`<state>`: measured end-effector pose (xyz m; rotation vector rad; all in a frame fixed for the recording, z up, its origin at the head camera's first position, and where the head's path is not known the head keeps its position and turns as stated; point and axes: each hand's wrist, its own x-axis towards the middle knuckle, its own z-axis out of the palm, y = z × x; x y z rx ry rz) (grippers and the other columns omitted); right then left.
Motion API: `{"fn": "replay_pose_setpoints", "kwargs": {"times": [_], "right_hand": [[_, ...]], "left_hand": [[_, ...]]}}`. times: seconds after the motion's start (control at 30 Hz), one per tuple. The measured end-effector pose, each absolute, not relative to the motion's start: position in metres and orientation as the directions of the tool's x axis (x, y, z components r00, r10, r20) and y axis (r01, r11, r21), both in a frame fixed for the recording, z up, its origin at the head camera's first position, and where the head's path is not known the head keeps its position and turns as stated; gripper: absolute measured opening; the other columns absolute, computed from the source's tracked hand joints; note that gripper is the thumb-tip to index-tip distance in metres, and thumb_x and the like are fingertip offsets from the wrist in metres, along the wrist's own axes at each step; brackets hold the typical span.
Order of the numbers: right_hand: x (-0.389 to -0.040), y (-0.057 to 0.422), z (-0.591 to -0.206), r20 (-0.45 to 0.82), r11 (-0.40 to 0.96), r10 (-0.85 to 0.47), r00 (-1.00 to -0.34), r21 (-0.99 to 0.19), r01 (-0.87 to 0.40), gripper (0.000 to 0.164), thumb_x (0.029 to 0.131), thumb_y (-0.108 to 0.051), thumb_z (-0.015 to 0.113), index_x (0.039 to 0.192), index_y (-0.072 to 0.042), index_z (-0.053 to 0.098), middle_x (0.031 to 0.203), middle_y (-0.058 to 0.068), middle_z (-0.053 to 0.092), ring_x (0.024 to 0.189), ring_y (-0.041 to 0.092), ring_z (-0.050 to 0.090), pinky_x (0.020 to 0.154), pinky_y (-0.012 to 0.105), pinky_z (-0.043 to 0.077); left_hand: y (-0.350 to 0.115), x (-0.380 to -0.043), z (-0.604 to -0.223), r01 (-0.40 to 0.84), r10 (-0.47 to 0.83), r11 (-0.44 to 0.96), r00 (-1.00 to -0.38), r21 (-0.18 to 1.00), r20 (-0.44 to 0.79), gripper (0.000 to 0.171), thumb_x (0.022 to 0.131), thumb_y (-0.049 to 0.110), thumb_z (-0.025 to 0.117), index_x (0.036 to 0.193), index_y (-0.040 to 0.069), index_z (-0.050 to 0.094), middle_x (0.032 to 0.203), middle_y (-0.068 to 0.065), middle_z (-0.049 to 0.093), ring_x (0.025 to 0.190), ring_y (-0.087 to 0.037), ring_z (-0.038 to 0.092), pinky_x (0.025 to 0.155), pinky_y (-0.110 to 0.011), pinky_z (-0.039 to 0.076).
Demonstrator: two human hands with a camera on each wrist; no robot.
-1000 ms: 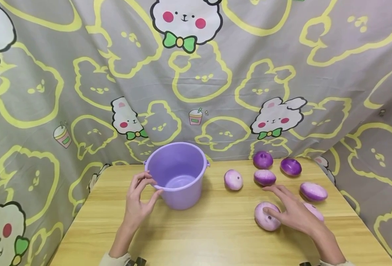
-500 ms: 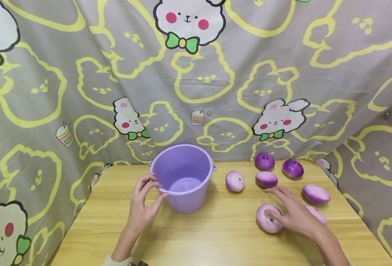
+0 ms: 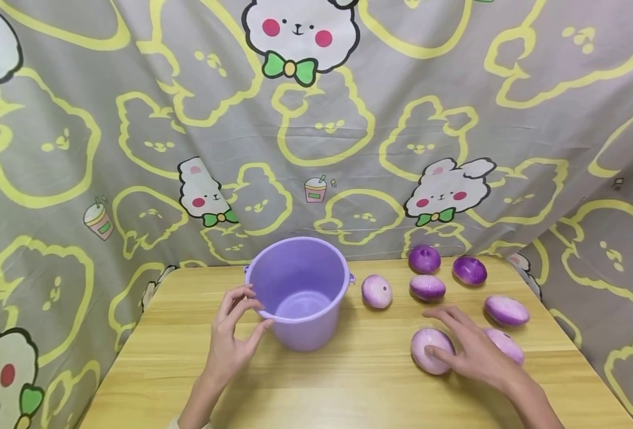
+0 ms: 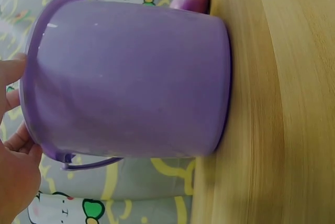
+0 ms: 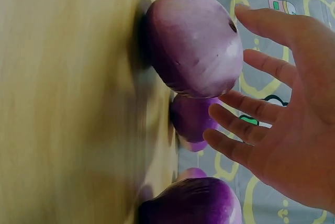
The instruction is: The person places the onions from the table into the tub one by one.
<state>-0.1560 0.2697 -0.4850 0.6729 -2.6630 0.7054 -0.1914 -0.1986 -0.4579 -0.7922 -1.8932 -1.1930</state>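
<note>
Purple bucket [image 3: 308, 336] has shifted right, the left hand's [image 3: 232, 341] fingers clamped on its rim. Right hand [image 3: 472, 350] hovers over an onion [image 3: 429, 339], fingers apart.

Bucket [image 3: 307, 337]: uniform light purple. Handle [image 4: 94, 166]: matching purple. Front onion [image 3: 429, 338]: pale pinkish violet. Left onion [image 3: 375, 292]: pale, shading to violet, with one dark spot. Two rear onions [image 3: 425, 260]: deep purple. Table [image 3: 306, 393]: yellow-tan wood grain. Curtain [image 3: 391, 77]: grey, printed with yellow, white, red and green cartoon figures.
</note>
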Motion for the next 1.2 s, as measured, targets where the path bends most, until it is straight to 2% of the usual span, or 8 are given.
{"fn": "replay_pose_setpoints", "kwargs": {"times": [0.23,0.53,0.77,0.93,1.2], "right_hand": [[-0.154,0.268,-0.487,0.399,0.768,-0.372,-0.838,-0.375,-0.519,0.066,0.081,-0.034,0.088,0.138,-0.018,0.059,0.131,0.002,0.059,0.121,0.027,0.059,0.096,0.055,0.054],[-0.152,0.263,-0.489,0.368,0.761,-0.378,-0.849,-0.399,-0.512,0.065,0.079,-0.030,0.089,0.137,-0.022,0.059,0.134,0.002,0.057,0.122,0.030,0.059,0.094,0.056,0.056],[-0.150,0.260,-0.491,0.377,0.756,-0.392,-0.839,-0.388,-0.527,0.068,0.076,-0.028,0.091,0.136,-0.025,0.060,0.131,0.000,0.058,0.117,0.025,0.060,0.092,0.053,0.058],[-0.151,0.258,-0.494,0.400,0.748,-0.412,-0.819,-0.365,-0.555,0.070,0.072,-0.025,0.093,0.134,-0.024,0.061,0.128,-0.002,0.058,0.115,0.021,0.061,0.092,0.051,0.057],[-0.149,0.254,-0.498,0.412,0.751,-0.431,-0.803,-0.330,-0.572,0.075,0.067,-0.030,0.097,0.133,-0.022,0.062,0.125,-0.003,0.058,0.111,0.017,0.060,0.090,0.048,0.058]], "left_hand": [[-0.194,-0.188,-0.457,0.809,0.124,0.362,-0.535,0.463,0.836,0.028,0.079,0.012,0.088,0.100,0.006,0.071,0.116,-0.018,0.058,0.125,-0.041,0.055,0.115,-0.036,0.044],[-0.193,-0.185,-0.460,0.808,0.117,0.367,-0.532,0.461,0.838,0.029,0.078,0.013,0.088,0.100,0.004,0.071,0.117,-0.018,0.058,0.126,-0.038,0.055,0.115,-0.035,0.043],[-0.189,-0.183,-0.459,0.819,0.124,0.334,-0.529,0.467,0.839,0.031,0.075,0.005,0.088,0.101,0.004,0.070,0.117,-0.021,0.057,0.130,-0.034,0.054,0.115,-0.036,0.043],[-0.188,-0.179,-0.459,0.815,0.128,0.333,-0.538,0.475,0.833,0.030,0.078,0.010,0.088,0.102,0.006,0.071,0.118,-0.018,0.057,0.129,-0.036,0.054,0.115,-0.036,0.044],[-0.185,-0.176,-0.459,0.829,0.137,0.317,-0.520,0.460,0.843,0.029,0.080,0.012,0.088,0.102,0.005,0.070,0.117,-0.019,0.057,0.130,-0.033,0.054,0.114,-0.035,0.044]]}}
